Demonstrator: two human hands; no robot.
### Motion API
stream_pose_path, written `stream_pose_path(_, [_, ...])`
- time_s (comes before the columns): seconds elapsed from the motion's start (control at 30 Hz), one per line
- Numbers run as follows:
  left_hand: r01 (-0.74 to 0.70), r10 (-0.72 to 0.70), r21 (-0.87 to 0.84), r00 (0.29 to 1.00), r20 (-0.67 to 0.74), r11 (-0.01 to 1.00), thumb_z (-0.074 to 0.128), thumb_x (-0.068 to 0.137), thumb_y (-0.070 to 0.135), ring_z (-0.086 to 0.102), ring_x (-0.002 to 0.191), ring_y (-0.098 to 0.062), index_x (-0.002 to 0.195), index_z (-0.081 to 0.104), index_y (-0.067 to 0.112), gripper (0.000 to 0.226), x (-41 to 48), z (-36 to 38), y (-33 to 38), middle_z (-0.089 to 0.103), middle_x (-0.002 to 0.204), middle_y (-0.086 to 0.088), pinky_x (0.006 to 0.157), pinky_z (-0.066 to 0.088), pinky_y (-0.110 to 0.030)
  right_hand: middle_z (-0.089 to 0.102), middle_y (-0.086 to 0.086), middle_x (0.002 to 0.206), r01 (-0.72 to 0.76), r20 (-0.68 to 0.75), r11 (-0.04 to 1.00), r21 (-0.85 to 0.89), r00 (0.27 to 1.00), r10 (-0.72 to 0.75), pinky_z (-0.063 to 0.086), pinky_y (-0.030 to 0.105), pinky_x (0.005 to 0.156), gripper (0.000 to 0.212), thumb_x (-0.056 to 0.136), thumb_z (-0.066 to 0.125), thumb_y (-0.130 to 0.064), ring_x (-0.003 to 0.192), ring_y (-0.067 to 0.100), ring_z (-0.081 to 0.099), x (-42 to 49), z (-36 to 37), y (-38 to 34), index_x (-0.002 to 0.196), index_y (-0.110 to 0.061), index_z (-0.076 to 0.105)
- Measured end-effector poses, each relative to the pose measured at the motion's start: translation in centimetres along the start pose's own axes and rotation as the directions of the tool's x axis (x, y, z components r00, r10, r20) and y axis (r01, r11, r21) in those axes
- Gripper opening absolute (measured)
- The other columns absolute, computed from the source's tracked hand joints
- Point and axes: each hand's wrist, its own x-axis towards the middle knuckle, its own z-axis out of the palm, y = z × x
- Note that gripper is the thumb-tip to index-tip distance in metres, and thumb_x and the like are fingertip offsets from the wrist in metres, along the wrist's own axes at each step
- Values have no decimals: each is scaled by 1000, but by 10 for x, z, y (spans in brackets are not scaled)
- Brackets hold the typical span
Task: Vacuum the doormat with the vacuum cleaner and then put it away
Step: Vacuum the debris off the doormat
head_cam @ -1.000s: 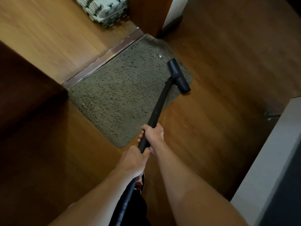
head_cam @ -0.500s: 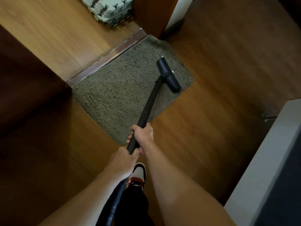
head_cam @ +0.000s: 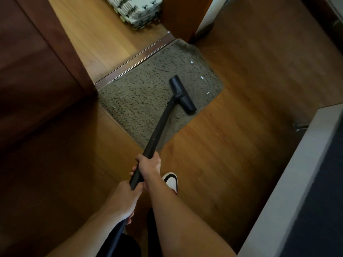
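A shaggy grey-brown doormat (head_cam: 148,97) lies on the wooden floor against a metal door threshold (head_cam: 133,61). The black floor head (head_cam: 182,95) of the vacuum cleaner rests on the mat's right half, near its front edge. Its black tube (head_cam: 159,130) slants back toward me. My right hand (head_cam: 149,168) grips the tube higher up, and my left hand (head_cam: 123,199) grips it just behind, where the hose begins. A few small white scraps (head_cam: 202,77) lie on the mat to the right of the head.
A dark wooden door (head_cam: 37,62) stands open on the left. Stacked grey foam puzzle tiles (head_cam: 137,10) sit beyond the threshold. A door frame post (head_cam: 181,17) rises behind the mat. A grey-edged cabinet (head_cam: 297,182) fills the right. My white shoe (head_cam: 171,181) is under my arms.
The floor head slid left and back toward me across the mat, off its right edge. Both hands pulled back with the tube. White scraps now show to the right of the head.
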Motion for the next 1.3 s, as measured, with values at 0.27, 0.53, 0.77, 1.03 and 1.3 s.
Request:
stream_pose_path(0.27, [-50,50,123,999,2,991,46,101,44,49,57,-19,81,58,15,37,2,-19,-23,53,64,-3,58,38,-31,54,11,73,-1,-32,999,44,999,2,52,30,47,28,95,60,-7,45,17,55,-13,14,11,119,-11,47])
stream_pose_path(0.53, [12,-9,187,1000,-20,982,46,101,44,56,42,-18,95,58,11,36,17,8,23,60,63,-7,43,46,-25,53,9,66,36,-69,997,67,997,-31,50,30,45,24,94,62,-3,44,17,53,12,-13,-19,114,-8,52])
stream_pose_path(0.77, [22,-20,212,1000,-10,977,48,98,49,57,42,-21,95,59,11,40,41,46,73,61,65,-8,45,50,-27,51,10,64,48,-99,995,89,994,-39,49,32,47,21,93,62,-1,43,19,52,40,-60,-59,110,-7,51])
stream_pose_path(1.03, [17,-19,224,1000,7,975,47,99,51,54,39,-19,94,60,9,44,59,83,129,61,65,-7,45,50,-28,55,10,66,23,-81,995,99,997,-15,52,35,51,22,93,63,-5,46,21,54,70,-108,-103,110,-9,51])
stream_pose_path(1.3, [24,-21,198,1000,-17,980,47,97,54,57,45,-21,96,59,9,47,72,89,159,61,69,-7,48,54,-30,51,10,65,33,-49,998,50,998,-30,49,30,45,19,96,58,-1,42,18,50,89,-122,-133,110,-8,49])
